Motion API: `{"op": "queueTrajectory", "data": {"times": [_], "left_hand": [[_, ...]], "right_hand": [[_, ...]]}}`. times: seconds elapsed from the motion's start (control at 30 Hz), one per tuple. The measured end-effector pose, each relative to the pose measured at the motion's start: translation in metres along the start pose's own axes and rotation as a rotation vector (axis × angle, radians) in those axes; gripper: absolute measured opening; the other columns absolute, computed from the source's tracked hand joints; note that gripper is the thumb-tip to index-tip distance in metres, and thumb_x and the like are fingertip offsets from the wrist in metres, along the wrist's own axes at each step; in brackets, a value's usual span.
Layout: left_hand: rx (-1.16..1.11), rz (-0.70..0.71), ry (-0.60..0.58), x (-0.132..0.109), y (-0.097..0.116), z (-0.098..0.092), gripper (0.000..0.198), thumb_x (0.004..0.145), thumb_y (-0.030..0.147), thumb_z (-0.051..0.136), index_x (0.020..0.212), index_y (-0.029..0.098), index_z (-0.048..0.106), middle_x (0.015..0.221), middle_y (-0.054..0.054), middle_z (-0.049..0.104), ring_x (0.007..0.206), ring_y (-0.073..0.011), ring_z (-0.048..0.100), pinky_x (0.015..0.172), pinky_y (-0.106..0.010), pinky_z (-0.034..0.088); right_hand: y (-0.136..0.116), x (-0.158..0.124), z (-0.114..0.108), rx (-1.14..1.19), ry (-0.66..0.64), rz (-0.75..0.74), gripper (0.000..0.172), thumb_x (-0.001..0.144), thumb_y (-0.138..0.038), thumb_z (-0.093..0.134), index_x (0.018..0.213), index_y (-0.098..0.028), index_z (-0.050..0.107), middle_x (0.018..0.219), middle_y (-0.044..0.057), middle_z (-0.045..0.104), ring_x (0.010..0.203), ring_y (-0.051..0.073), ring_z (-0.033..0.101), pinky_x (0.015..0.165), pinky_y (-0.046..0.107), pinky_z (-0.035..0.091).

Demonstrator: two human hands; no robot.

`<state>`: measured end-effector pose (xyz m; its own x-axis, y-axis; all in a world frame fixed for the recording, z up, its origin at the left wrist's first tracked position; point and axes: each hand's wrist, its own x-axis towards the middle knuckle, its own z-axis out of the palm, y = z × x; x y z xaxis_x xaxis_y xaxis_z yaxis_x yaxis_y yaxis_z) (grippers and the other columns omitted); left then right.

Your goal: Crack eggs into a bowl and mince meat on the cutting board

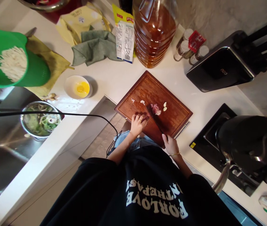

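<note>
My right hand is closed round the handle of a kitchen knife, its dark blade slanting away across the wooden cutting board. Left of the blade, the curled fingers of my left hand press on a reddish piece that looks like meat, mostly hidden under them. Chopped pinkish meat lies against the blade's far right side. Two pale garlic cloves rest beside it. Small white minced bits are toward the board's left corner.
A white bowl with raw egg stands left of the board. Farther left are a green container of noodles and a sink holding a bowl of greens. Behind is a large oil jug; at right, a knife block and black pot.
</note>
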<state>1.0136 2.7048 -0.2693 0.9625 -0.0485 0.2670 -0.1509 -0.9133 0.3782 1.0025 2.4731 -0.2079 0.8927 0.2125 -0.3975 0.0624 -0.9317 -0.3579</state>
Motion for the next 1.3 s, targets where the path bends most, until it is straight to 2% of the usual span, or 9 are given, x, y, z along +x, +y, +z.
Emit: {"op": "queueTrajectory", "data": {"times": [0.17, 0.3, 0.5, 0.63, 0.73, 0.83, 1.1, 1.3], "left_hand": [[-0.013, -0.038, 0.023, 0.001, 0.003, 0.001, 0.019, 0.087, 0.029, 0.049, 0.096, 0.024, 0.066, 0.100, -0.009, 0.064, 0.099, -0.0258, 0.051, 0.090, -0.048, 0.033], [-0.001, -0.068, 0.028, 0.003, 0.006, 0.002, 0.020, 0.088, 0.031, 0.048, 0.091, 0.022, 0.066, 0.092, -0.009, 0.064, 0.093, -0.0249, 0.051, 0.086, -0.044, 0.035], [-0.003, -0.026, 0.024, 0.001, 0.004, 0.000, 0.021, 0.089, 0.029, 0.046, 0.101, 0.025, 0.064, 0.101, -0.007, 0.064, 0.093, -0.0238, 0.051, 0.083, -0.041, 0.036], [-0.057, -0.010, -0.007, -0.004, 0.002, 0.000, 0.024, 0.091, 0.027, 0.043, 0.107, 0.024, 0.061, 0.105, -0.007, 0.063, 0.095, -0.0217, 0.052, 0.082, -0.037, 0.039], [-0.104, -0.034, 0.017, -0.006, 0.001, 0.001, 0.024, 0.091, 0.029, 0.043, 0.107, 0.021, 0.060, 0.106, -0.008, 0.062, 0.097, -0.0203, 0.052, 0.085, -0.035, 0.040], [-0.121, -0.054, 0.049, -0.006, 0.000, 0.002, 0.024, 0.091, 0.031, 0.044, 0.104, 0.020, 0.060, 0.107, -0.008, 0.060, 0.099, -0.0203, 0.052, 0.087, -0.034, 0.041], [-0.060, -0.091, 0.022, -0.001, 0.003, 0.006, 0.026, 0.090, 0.035, 0.044, 0.085, 0.017, 0.062, 0.086, -0.008, 0.061, 0.085, -0.0205, 0.053, 0.077, -0.034, 0.041], [-0.080, -0.088, 0.035, 0.000, 0.002, 0.003, 0.022, 0.090, 0.031, 0.045, 0.086, 0.017, 0.061, 0.092, -0.008, 0.062, 0.087, -0.0204, 0.052, 0.078, -0.034, 0.042]], "right_hand": [[-0.010, 0.002, -0.001, -0.210, -0.025, -0.019, 0.050, 0.093, -0.052, 0.027, 0.089, -0.018, 0.063, 0.064, 0.007, 0.064, 0.055, 0.016, 0.056, 0.053, 0.026, 0.024], [-0.005, -0.001, -0.006, -0.272, -0.036, -0.006, 0.048, 0.093, -0.052, 0.029, 0.088, -0.017, 0.063, 0.066, 0.007, 0.065, 0.057, 0.016, 0.056, 0.053, 0.026, 0.024], [0.014, -0.009, -0.014, -0.136, -0.077, 0.017, 0.051, 0.093, -0.052, 0.026, 0.085, -0.018, 0.064, 0.069, 0.009, 0.067, 0.063, 0.018, 0.061, 0.056, 0.026, 0.029], [0.011, 0.000, -0.006, 0.017, -0.030, 0.018, 0.057, 0.092, -0.054, 0.023, 0.087, -0.017, 0.065, 0.073, 0.010, 0.068, 0.069, 0.021, 0.063, 0.058, 0.026, 0.033], [0.006, 0.006, -0.003, 0.102, 0.022, 0.024, 0.060, 0.092, -0.055, 0.020, 0.086, -0.016, 0.065, 0.072, 0.011, 0.068, 0.069, 0.021, 0.063, 0.059, 0.026, 0.035], [0.001, 0.006, -0.004, 0.081, 0.039, -0.001, 0.059, 0.092, -0.055, 0.021, 0.083, -0.016, 0.064, 0.071, 0.011, 0.067, 0.067, 0.021, 0.062, 0.058, 0.027, 0.035], [-0.015, -0.006, 0.004, -0.036, -0.022, -0.056, 0.051, 0.093, -0.051, 0.024, 0.088, -0.017, 0.062, 0.070, 0.009, 0.067, 0.064, 0.021, 0.063, 0.054, 0.027, 0.031], [-0.009, -0.015, 0.006, -0.077, -0.068, -0.044, 0.050, 0.094, -0.050, 0.024, 0.084, -0.017, 0.061, 0.068, 0.009, 0.067, 0.062, 0.021, 0.063, 0.053, 0.027, 0.030]]}}
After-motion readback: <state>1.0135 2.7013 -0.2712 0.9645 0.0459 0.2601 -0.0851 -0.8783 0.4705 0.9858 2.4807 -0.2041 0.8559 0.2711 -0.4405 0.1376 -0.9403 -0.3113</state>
